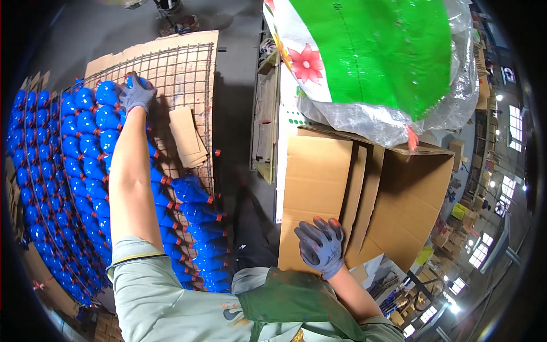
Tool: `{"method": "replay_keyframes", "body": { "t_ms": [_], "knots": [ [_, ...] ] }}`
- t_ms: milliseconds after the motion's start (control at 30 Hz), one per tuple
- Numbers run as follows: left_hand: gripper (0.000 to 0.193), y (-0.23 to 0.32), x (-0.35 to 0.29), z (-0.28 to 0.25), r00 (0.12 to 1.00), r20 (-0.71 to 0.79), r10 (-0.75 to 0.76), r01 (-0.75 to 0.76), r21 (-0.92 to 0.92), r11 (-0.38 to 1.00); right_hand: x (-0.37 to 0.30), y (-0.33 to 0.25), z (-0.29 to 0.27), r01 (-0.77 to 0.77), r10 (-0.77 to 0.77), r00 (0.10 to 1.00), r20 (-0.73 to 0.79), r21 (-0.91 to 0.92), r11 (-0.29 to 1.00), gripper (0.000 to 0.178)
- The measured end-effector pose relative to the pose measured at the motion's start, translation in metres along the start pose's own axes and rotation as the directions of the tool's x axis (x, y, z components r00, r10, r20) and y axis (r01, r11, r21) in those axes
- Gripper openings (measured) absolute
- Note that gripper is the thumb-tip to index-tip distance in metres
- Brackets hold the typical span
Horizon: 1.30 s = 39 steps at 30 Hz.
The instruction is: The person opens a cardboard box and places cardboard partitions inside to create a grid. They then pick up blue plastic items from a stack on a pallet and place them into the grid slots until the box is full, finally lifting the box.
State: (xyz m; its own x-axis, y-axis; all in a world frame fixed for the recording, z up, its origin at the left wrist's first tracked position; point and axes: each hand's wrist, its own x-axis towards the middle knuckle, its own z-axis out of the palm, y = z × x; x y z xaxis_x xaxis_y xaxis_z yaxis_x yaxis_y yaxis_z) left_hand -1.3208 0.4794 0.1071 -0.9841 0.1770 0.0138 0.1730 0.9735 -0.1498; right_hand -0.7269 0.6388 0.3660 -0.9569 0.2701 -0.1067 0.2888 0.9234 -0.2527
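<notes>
My left hand (137, 94), in a grey work glove, reaches out to the far end of a wire rack (176, 62). Its fingers are closed over a glossy blue bulb-shaped piece (129, 80), which they partly hide. Rows of similar blue pieces with red ends (85, 142) lie on the rack beside and below that arm. On the right, my right hand (322, 246), also gloved, lies with its fingers apart on the flap of an open cardboard box (316, 188). Nothing shows in its grasp.
Loose cardboard strips (187, 137) lie on the rack. A green and clear plastic bag (376, 57) covers the box's far side. A shelf unit (265, 114) stands between rack and box. Further blue rows (34, 171) fill the far left.
</notes>
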Motion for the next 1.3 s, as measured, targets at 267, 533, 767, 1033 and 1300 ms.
{"method": "replay_keyframes", "body": {
  "t_ms": [267,533,767,1033,1300],
  "knots": [
    [0.072,-0.002,-0.043,-0.083,0.795,0.359,0.490,0.199,-0.916,0.348,0.004,-0.005,0.000,-0.033,0.033,0.999,0.023,-0.018,0.999,0.035],
    [0.066,0.016,-0.289,-0.208,0.648,0.406,0.645,0.742,-0.528,-0.413,0.016,0.003,-0.026,-0.001,0.063,0.984,-0.169,0.342,0.940,0.052],
    [0.069,0.102,-0.461,-0.377,0.698,0.206,0.686,0.417,-0.895,-0.156,0.038,0.061,-0.038,0.011,0.247,0.946,0.209,0.741,-0.672,0.089],
    [0.037,0.262,-0.595,-0.267,-0.166,0.528,0.833,-0.981,-0.173,-0.086,0.011,0.185,0.000,0.130,0.469,0.881,0.069,0.917,-0.378,0.063],
    [0.041,0.288,-0.615,-0.179,-0.256,0.696,0.671,-0.946,-0.323,-0.026,0.031,0.156,0.063,-0.355,0.331,0.929,0.165,0.150,0.923,0.069]
  ]
}}
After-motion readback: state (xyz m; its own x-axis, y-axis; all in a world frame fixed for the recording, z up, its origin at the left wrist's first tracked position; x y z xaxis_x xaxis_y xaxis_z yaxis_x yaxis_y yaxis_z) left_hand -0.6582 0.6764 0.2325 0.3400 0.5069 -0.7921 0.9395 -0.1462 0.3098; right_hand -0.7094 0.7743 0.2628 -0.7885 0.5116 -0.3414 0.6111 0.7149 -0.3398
